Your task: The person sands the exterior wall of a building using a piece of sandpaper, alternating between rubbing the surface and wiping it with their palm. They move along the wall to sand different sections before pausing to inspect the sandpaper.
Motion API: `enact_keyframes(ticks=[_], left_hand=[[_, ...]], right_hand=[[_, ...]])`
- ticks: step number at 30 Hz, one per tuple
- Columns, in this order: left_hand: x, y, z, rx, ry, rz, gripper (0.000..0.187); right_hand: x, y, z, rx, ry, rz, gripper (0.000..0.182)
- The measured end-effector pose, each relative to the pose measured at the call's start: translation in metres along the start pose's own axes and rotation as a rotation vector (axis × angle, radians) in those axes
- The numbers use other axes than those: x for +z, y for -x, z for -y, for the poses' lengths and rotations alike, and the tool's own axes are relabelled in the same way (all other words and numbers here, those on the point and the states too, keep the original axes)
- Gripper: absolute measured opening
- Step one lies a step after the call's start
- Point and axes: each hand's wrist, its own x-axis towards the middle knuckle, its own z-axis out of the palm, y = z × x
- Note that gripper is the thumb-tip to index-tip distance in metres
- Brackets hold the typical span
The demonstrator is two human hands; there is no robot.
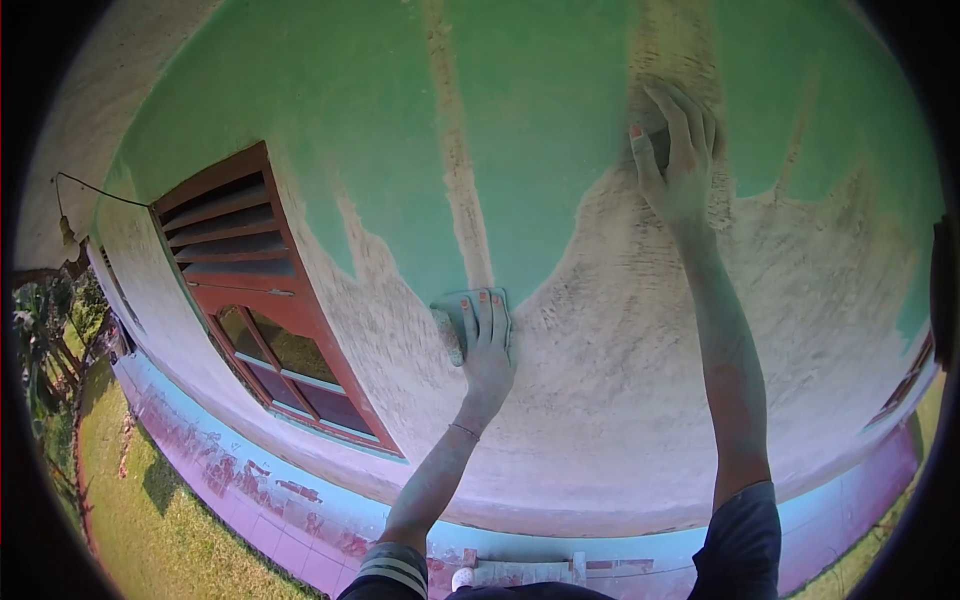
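Observation:
My left hand [487, 345] presses a dusty, green-grey folded sheet that looks like sandpaper [447, 333] against the wall, fingers stretched over it and one edge curling out at the left. Higher up and to the right, my right hand [682, 160] bends its fingers over a dark grey piece of sandpaper [656, 142], mostly hidden beneath the palm. Both hands and forearms are coated in pale dust. The wall [530, 130] is green above, with rough whitish patches and vertical strips; the right hand lies on a wide bare strip, the left at the foot of a narrow one.
A brown wooden window [265, 300] with louvres and panes is at the left. A thin cable [100, 188] hangs near the upper left corner. Below run a pink tiled ledge [270, 535] and grass [150, 500]. Something like a small bench [525, 573] shows beneath me.

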Motion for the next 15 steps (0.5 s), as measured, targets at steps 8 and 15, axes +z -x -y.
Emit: enact_keyframes(ticks=[8, 15], left_hand=[[0.015, 0.036, -0.018, -0.106, -0.033, 0.078, 0.071], [-0.083, -0.131, -0.030, -0.032, -0.032, -0.218, 0.065]], right_hand=[[0.002, 0.005, -0.006, -0.005, -0.037, 0.012, 0.045], [0.005, 0.004, -0.008, -0.018, -0.058, -0.043, 0.040]])
